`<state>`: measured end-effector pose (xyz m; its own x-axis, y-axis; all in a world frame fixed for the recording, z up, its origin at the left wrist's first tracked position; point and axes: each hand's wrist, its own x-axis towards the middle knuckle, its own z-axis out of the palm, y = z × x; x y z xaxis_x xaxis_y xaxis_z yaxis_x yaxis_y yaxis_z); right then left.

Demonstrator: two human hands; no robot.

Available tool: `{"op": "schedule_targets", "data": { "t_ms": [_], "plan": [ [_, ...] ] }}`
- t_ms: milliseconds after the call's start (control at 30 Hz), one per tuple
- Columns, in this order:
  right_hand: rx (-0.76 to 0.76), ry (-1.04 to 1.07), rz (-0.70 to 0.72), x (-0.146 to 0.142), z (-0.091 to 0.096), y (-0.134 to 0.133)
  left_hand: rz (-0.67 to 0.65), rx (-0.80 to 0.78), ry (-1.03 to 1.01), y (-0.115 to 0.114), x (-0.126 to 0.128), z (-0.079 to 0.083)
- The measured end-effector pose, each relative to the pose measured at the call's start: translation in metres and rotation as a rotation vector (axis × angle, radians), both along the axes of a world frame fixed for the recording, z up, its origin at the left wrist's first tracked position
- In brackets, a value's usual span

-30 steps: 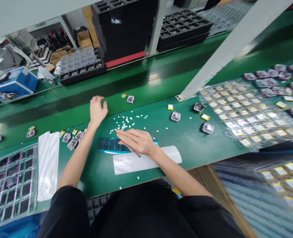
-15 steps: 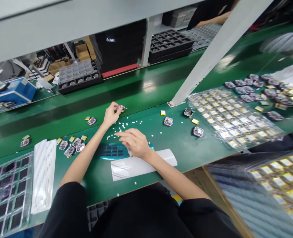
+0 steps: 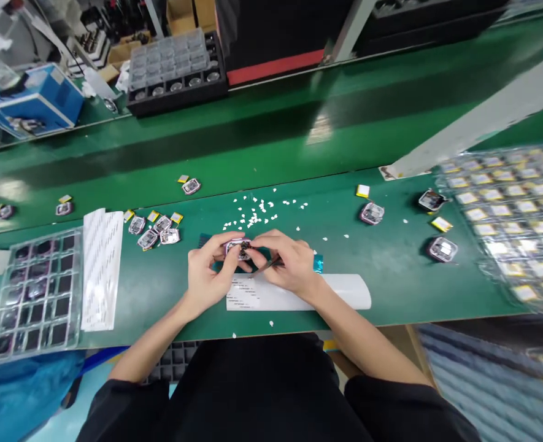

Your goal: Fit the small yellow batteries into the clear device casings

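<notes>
My left hand (image 3: 211, 276) grips a small smartwatch case (image 3: 232, 247) with a purple rim, its open side showing dark inner parts. My right hand (image 3: 289, 261) is closed, with thumb and fingertips at the right edge of that case. A thin dark tool that looks like tweezers (image 3: 267, 266) sticks out under the right fingers, pointing down left. Beneath both hands lies a teal sheet (image 3: 318, 263), mostly covered. Just in front of it rests a white backing sheet (image 3: 345, 291) with print on its left part. Small white pieces (image 3: 254, 218) are scattered beyond the hands.
Several watch cases with yellow-edged batteries (image 3: 162, 223) sit to the left, others (image 3: 372, 213) to the right. A clear tray (image 3: 36, 294) and white printed strips (image 3: 100, 270) lie at left. A battery tray (image 3: 505, 209) lies right, beside a slanted white post (image 3: 473, 116).
My left hand has brought the watch case back from the far side toward me. My right hand has met it there. The camera view has shifted left and downward.
</notes>
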<state>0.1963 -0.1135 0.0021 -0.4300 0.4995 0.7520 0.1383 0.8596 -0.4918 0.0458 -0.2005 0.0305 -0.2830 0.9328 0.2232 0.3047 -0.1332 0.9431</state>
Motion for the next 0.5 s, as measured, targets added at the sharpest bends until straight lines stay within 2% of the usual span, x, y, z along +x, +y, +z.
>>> {"op": "schedule_targets", "data": {
  "t_ms": [133,267,500],
  "plan": [
    [0.038,-0.071,0.009,-0.004,-0.003,-0.004,0.051,0.086,0.153,-0.001,-0.006,-0.006],
    [0.018,-0.064,-0.040,-0.009,-0.006,-0.008,0.091,0.141,0.277,-0.004,-0.008,-0.006],
    [0.171,-0.108,-0.099,-0.009,-0.010,-0.011,0.170,0.078,0.274,-0.008,-0.001,-0.008]
  ]
}}
